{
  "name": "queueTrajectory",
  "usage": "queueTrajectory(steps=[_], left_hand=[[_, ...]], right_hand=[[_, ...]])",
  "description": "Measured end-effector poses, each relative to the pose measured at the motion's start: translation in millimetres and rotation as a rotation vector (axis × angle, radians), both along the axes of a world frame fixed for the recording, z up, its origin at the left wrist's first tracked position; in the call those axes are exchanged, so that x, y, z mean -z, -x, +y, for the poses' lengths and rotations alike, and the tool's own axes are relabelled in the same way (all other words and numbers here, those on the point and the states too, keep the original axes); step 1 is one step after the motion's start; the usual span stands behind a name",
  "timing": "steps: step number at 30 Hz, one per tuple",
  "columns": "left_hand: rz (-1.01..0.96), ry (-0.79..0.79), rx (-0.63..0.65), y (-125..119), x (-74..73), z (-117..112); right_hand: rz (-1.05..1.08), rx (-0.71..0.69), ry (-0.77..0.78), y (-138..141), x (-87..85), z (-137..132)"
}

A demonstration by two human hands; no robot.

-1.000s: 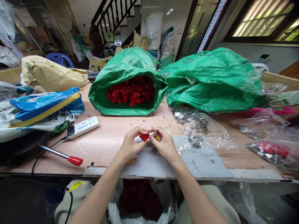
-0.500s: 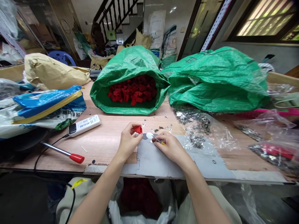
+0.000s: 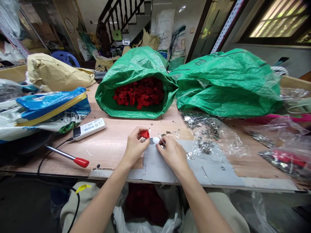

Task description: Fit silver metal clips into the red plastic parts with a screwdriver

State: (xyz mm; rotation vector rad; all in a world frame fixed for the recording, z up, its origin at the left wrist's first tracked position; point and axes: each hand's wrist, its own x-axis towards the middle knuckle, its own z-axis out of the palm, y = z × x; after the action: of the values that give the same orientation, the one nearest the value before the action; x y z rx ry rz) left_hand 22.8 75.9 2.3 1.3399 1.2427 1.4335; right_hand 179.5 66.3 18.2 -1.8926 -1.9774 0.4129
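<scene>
Lying at the far left of the counter (image 3: 109,149), a blue and white sack (image 3: 46,110) sits slumped on its side, with a white remote (image 3: 89,128) and a red-handled tool (image 3: 70,158) lying loose just in front of it, both well apart from the hands. Further along, an open green sack (image 3: 109,106) lies tipped toward the person, its mouth rolled back so that the red pieces (image 3: 139,94) heaped inside appear easy to reach. Below it the left hand (image 3: 134,147) holds its grip pinched on one small red piece (image 3: 145,134), thumb and fingertips closing on it just above the counter, probably so its open side faces the other hand. Just beside that piece two small round discs (image 3: 155,140) lie on a grey card sheet (image 3: 155,165), which seems laid there as a work surface. The right hand (image 3: 172,153) rests on the sheet touching the discs, its grip pressed together round what looks like a thin tool (image 3: 162,141), only a metal sliver of which shows. Small metal bits (image 3: 170,132) are scattered behind the hands. To the right a second green sack (image 3: 225,84) lies with its top folded over, its contents hidden. In front of it, clear plastic bags (image 3: 204,129) spill tiny metal parts near the right hand. Under the counter's edge an open bag (image 3: 145,204) holds more dark red pieces.
</scene>
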Motion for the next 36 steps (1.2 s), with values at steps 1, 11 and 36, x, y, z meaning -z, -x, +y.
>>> queueTrajectory(steps=[1, 11, 36], left_hand=[[0.002, 0.004, 0.003, 0, 0.5, 0], [-0.007, 0.028, 0.003, 0, -0.6, -2], [0.048, -0.175, 0.297, -1, -0.4, -6]], right_hand=[[-0.01, -0.001, -0.001, 1, 0.0, 0], [0.296, -0.101, 0.079, -29, 0.7, 9], [0.865, -0.109, 0.0, -13, 14.6, 12]])
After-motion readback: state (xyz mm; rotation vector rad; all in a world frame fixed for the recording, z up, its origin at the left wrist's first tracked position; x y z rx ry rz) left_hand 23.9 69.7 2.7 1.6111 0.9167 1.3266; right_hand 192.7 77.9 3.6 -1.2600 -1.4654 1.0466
